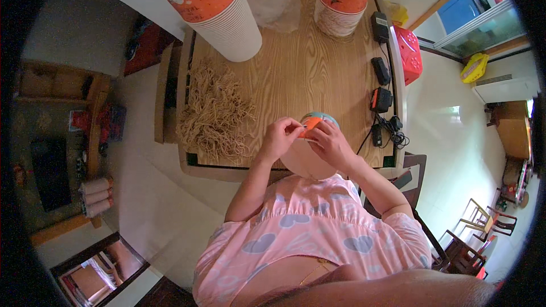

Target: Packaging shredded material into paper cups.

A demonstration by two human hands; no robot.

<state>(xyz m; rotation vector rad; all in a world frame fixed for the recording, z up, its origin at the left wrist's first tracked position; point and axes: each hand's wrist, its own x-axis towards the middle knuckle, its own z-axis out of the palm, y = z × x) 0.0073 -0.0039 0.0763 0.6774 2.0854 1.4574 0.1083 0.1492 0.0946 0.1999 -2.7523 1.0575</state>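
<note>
Close to my body at the table's near edge is a paper bucket [307, 162], pale on the part facing me, with an orange and teal printed band beyond. My left hand [281, 138] is closed, its thumb and fingertips pinching at the orange part. From the other side my right hand [331, 143] grips the same bucket, fingers curled over the orange band. Whether a thin cord lies between the fingertips is too small to tell. Left of my hands lies a tangled heap of tan cords [215, 111].
A tall stack of paper buckets [224, 28] leans at the far left, a shorter stack [341, 8] at the far right. Crumpled clear plastic [276, 8] lies between them. Black adapters [381, 99] with cables line the right edge. A red plastic stool [408, 55] stands beyond it.
</note>
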